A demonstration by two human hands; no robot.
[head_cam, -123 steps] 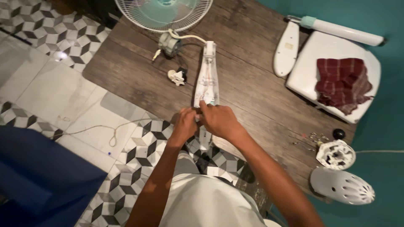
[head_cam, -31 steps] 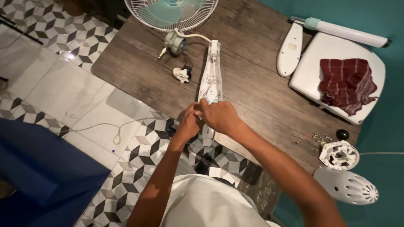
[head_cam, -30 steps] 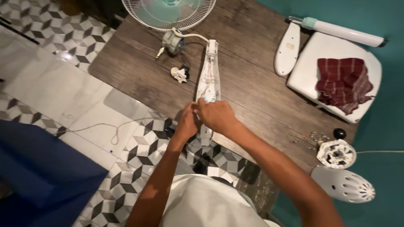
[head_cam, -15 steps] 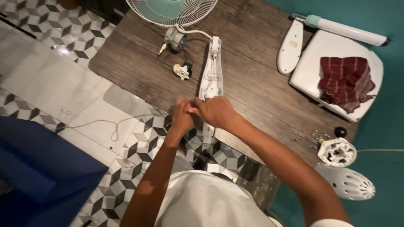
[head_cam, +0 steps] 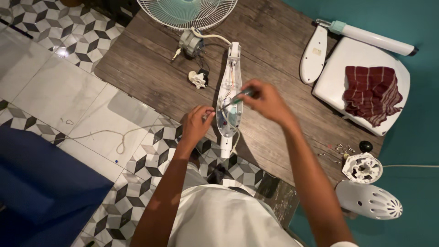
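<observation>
Hands have parted: left hand [head_cam: 197,123] now rests loosely open beside the white fan housing [head_cam: 229,91] on the wooden table [head_cam: 151,68]; right hand [head_cam: 265,98] has lifted, pinching a screwdriver [head_cam: 238,97] over its wiring — probing begins

We see a fan grille [head_cam: 187,11] at the table's [head_cam: 151,68] far edge, a small motor [head_cam: 190,44], a dark red checked cloth [head_cam: 372,93] on a white base [head_cam: 338,82], a white vented cover [head_cam: 370,200], loose screws [head_cam: 343,148].
</observation>
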